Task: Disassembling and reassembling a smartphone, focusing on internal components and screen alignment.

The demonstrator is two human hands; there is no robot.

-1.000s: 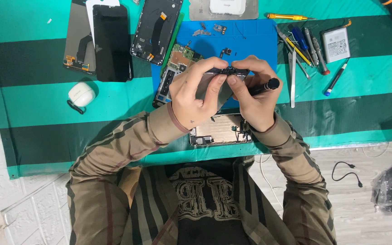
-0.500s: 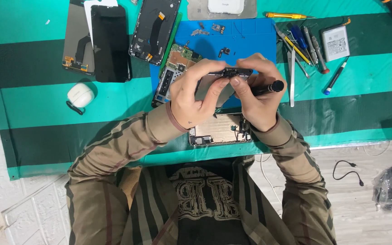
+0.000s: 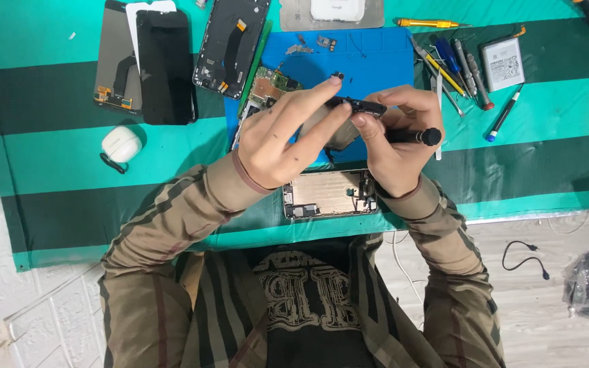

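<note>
Black phone part (image 3: pixel 357 105) is held above the blue mat (image 3: pixel 376 58), pinched between the fingertips of both hands. Left hand (image 3: pixel 282 140) grips its left end; right hand (image 3: pixel 391 146) grips its right end and also clasps a black screwdriver (image 3: pixel 412 135). An opened phone chassis (image 3: pixel 328 193) lies just near of the hands.

Bright, even overhead light; soft shadows, sharp focus.

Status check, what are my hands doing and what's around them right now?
Left hand pinching small black part. Right hand also on it, gripping black screwdriver. Opened phone under wrists; nothing blocking.
</note>
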